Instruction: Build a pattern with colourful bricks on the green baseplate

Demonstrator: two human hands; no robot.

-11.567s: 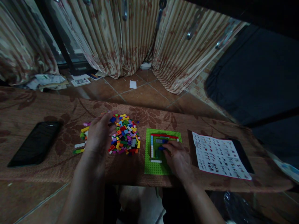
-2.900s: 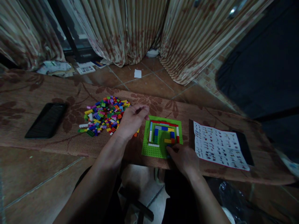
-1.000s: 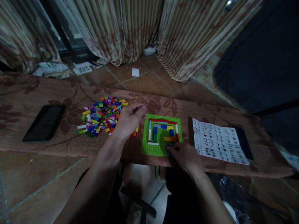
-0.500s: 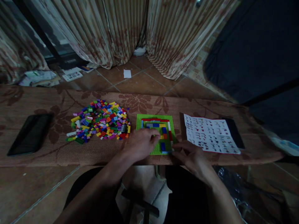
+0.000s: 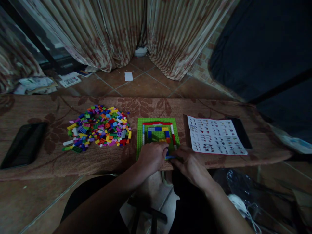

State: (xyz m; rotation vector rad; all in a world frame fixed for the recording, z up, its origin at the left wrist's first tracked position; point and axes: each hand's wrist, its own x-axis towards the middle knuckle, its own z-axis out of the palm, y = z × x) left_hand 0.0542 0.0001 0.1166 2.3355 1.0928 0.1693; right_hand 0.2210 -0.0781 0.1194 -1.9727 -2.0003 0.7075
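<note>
A green building-brick baseplate (image 5: 140,131) lies before me on the cloth, with a rectangle of red, white and blue bricks along its border and a smaller rectangle of coloured bricks inside. My left hand (image 5: 153,156) rests over the plate's near side, its fingers curled together beside a dark blue brick at the inner rectangle's near right. What those fingertips hold, if anything, is hidden. My right hand (image 5: 191,164) is at the near right corner of the plate, thumb and fingers closed around something too small and dark to make out.
Left of the plate spreads a pile of loose bricks (image 5: 99,128). A black tablet or phone (image 5: 24,144) lies at the far left. On the right, a printed sheet of small pictures (image 5: 215,135) covers part of a dark flat object (image 5: 241,135). Striped curtains (image 5: 122,32) hang beyond the table.
My left hand has moved nearer to me, uncovering the inner rectangle's far part. My right fingers have shifted along the plate's near right corner. The view has turned slightly.
</note>
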